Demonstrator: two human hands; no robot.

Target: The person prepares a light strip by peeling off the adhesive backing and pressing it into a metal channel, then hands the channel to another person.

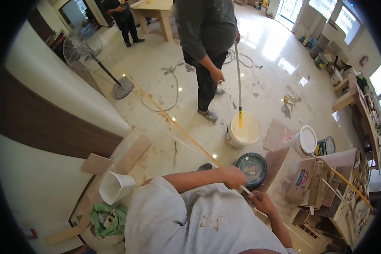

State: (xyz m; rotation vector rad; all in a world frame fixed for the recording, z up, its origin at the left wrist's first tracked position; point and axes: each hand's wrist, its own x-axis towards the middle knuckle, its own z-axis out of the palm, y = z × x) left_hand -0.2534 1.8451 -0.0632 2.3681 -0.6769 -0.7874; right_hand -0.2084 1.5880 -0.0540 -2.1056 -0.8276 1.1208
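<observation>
My left hand (233,177) is closed around a thin pale stick or handle (246,190) in front of my grey shirt. On the same stick, farther along, my right hand (262,202) is closed too. Just beyond my hands lies a round dark bucket lid or bucket top (251,169) with pale smears. Farther off, a white bucket (244,129) of cream-coloured liquid stands on the floor. A person (207,38) beside it holds a long pole (238,72), its yellow end in the bucket.
A fan (122,87) stands at the left, near a cable. A white container (116,187) and green bag (108,219) are at lower left. Boxes (300,185) and a lidded bucket (307,139) crowd the right. Another person (123,21) stands behind near a wooden table (156,6).
</observation>
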